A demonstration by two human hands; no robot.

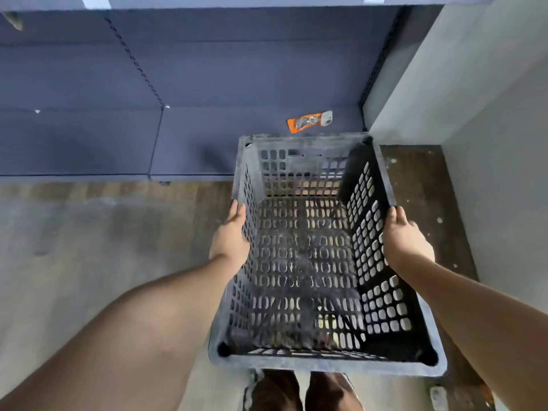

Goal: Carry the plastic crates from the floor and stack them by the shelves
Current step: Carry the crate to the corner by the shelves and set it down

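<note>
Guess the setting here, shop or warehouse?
Likely a retail shop being stocked or cleared: bare dark blue metal shelving with slotted uprights, one orange packaged item on its bottom shelf, and a perforated dark grey plastic crate held by both hands.

We can't read any text here, honestly. The only thing that looks printed is the orange packet (309, 122) lying on the shelf (189, 143), and its graphics are way too blurry and small for us to get a brand or a single word off it. The white tag end of it shows some dark marks, but we can't tell if they're letters. The crate (320, 256) has no label or molded lettering that we can make out, and there's a small whitish thing (438, 397) on the floor at the bottom right with nothing legible on it either.
</note>
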